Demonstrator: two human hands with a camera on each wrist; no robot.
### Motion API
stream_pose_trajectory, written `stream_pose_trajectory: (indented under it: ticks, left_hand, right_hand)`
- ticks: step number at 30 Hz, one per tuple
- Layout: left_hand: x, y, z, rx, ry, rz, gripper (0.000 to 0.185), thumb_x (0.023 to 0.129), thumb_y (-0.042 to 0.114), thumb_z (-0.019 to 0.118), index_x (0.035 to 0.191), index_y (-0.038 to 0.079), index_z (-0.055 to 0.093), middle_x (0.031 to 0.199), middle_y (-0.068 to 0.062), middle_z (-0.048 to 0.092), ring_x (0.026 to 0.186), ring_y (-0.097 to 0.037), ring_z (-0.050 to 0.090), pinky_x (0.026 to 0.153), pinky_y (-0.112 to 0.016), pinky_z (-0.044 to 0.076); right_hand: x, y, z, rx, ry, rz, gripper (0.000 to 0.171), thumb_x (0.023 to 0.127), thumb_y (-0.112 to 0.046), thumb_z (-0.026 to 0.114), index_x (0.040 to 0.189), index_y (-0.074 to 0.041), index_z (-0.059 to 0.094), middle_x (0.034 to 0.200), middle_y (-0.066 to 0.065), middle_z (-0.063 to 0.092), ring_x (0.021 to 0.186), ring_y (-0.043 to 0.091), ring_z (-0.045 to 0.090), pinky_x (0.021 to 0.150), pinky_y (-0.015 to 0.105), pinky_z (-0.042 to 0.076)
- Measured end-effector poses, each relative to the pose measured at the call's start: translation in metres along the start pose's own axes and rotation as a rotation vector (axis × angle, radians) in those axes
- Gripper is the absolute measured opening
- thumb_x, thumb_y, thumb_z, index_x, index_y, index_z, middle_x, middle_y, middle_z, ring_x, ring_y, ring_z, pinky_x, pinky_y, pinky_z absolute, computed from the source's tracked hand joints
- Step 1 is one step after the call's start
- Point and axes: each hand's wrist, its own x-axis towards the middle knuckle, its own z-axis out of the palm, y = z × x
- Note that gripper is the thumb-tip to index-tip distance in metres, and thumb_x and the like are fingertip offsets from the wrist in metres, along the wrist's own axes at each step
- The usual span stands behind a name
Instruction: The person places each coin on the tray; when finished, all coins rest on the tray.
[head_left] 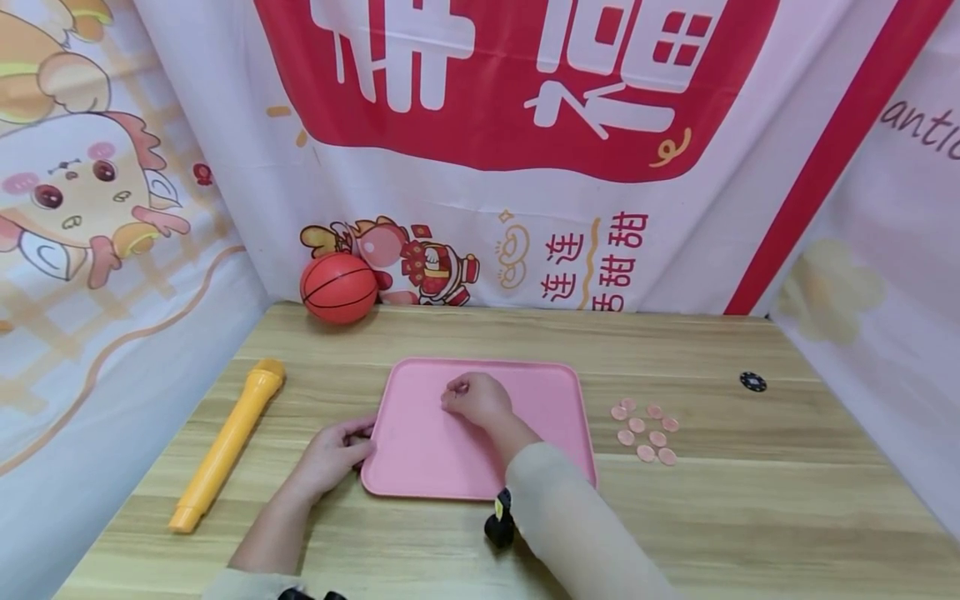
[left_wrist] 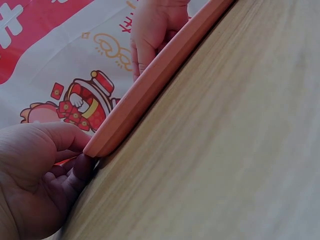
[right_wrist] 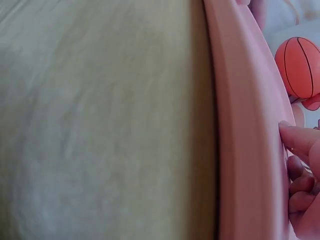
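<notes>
A pink rectangular tray (head_left: 423, 458) lies on the wooden table. At its left edge my left hand (head_left: 330, 458) pinches the rim; the left wrist view shows fingers (left_wrist: 70, 135) above and below the tray corner. Over the upper middle of the tray is my right hand (head_left: 482, 400), its fingers curled and fingertips drawn together. In the right wrist view, the index fingertip (right_wrist: 285, 125) is at the tray surface behind the raised rim. Whether something small sits between those fingertips is hidden. Several small pink translucent discs (head_left: 637, 425) lie flat to the right of the tray.
A yellow toy microphone (head_left: 228, 446) lies slantwise at the left. An orange-red toy basketball (head_left: 339, 288) rests against the back cloth (head_left: 690, 242). Far right on the table (head_left: 750, 517) is a black patterned chip (head_left: 753, 382). Printed cloths hang at the back and both sides.
</notes>
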Motion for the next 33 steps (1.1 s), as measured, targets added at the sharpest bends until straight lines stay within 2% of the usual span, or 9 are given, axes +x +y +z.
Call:
stream_pose_trajectory:
  ticks: [3,8,12,16,21,25,30,33]
  left_hand:
    - [0.0,0.0,0.0,-0.004,-0.002,0.009,0.049,0.088,0.003,0.064,0.134,-0.01,0.053,0.111,-0.022,0.066,0.082,-0.006,0.057,0.069,-0.019,0.05]
    - [0.001,-0.002,0.0,-0.006,0.001,0.004,0.048,0.088,0.003,0.064,0.134,-0.009,0.054,0.11,-0.021,0.067,0.081,-0.005,0.057,0.07,-0.019,0.05]
    - [0.001,-0.003,0.0,0.007,-0.003,0.013,0.049,0.088,0.003,0.063,0.134,-0.01,0.053,0.11,-0.021,0.067,0.081,-0.006,0.057,0.07,-0.019,0.05]
    - [0.001,-0.002,0.0,0.012,0.0,0.003,0.049,0.088,0.003,0.064,0.134,-0.009,0.053,0.11,-0.021,0.067,0.083,-0.007,0.057,0.07,-0.019,0.05]
    - [0.0,0.002,0.0,0.007,-0.003,0.0,0.05,0.088,0.004,0.065,0.134,-0.01,0.052,0.111,-0.021,0.067,0.084,-0.008,0.058,0.071,-0.019,0.05]
    - [0.0,0.003,-0.001,0.001,-0.002,0.0,0.05,0.088,0.004,0.065,0.134,-0.01,0.052,0.112,-0.022,0.066,0.085,-0.008,0.058,0.071,-0.018,0.049]
    - [0.001,0.001,-0.001,-0.007,-0.005,0.007,0.05,0.089,0.004,0.064,0.135,-0.01,0.052,0.113,-0.023,0.066,0.085,-0.007,0.058,0.071,-0.018,0.05]
    - [0.001,0.0,0.0,-0.015,-0.011,0.006,0.05,0.088,0.004,0.064,0.135,-0.01,0.051,0.113,-0.023,0.066,0.084,-0.007,0.058,0.071,-0.018,0.05]
  right_hand:
    - [0.0,-0.003,-0.001,-0.007,-0.019,0.031,0.024,0.085,-0.031,0.075,0.105,-0.017,0.074,0.094,-0.002,0.069,0.086,0.013,0.059,0.088,0.035,0.048]
    - [-0.001,-0.003,-0.002,-0.034,-0.03,0.014,0.031,0.084,-0.03,0.076,0.111,-0.016,0.073,0.101,0.0,0.07,0.094,0.016,0.06,0.094,0.037,0.047]
    - [-0.002,0.002,-0.003,0.022,-0.039,-0.015,0.034,0.085,-0.031,0.075,0.114,-0.014,0.071,0.105,0.002,0.069,0.096,0.017,0.06,0.093,0.037,0.048]
    - [-0.004,0.011,-0.01,0.15,-0.052,-0.046,0.041,0.085,-0.033,0.076,0.117,-0.01,0.069,0.1,0.005,0.068,0.083,0.014,0.059,0.079,0.032,0.052]
    - [-0.014,0.022,-0.03,0.254,-0.049,-0.062,0.04,0.086,-0.024,0.075,0.122,-0.008,0.066,0.091,0.008,0.065,0.065,0.014,0.058,0.057,0.027,0.051]
    - [-0.026,0.03,-0.051,0.248,-0.005,-0.067,0.038,0.087,-0.02,0.073,0.123,-0.009,0.066,0.094,0.007,0.065,0.067,0.015,0.058,0.056,0.027,0.051]
    - [-0.04,0.046,-0.077,0.209,0.086,-0.137,0.036,0.086,-0.014,0.074,0.12,-0.004,0.068,0.095,0.012,0.069,0.078,0.016,0.06,0.066,0.026,0.051]
    - [-0.049,0.06,-0.089,0.185,0.132,-0.144,0.035,0.085,-0.014,0.074,0.119,-0.003,0.068,0.098,0.013,0.069,0.082,0.015,0.059,0.069,0.024,0.05]
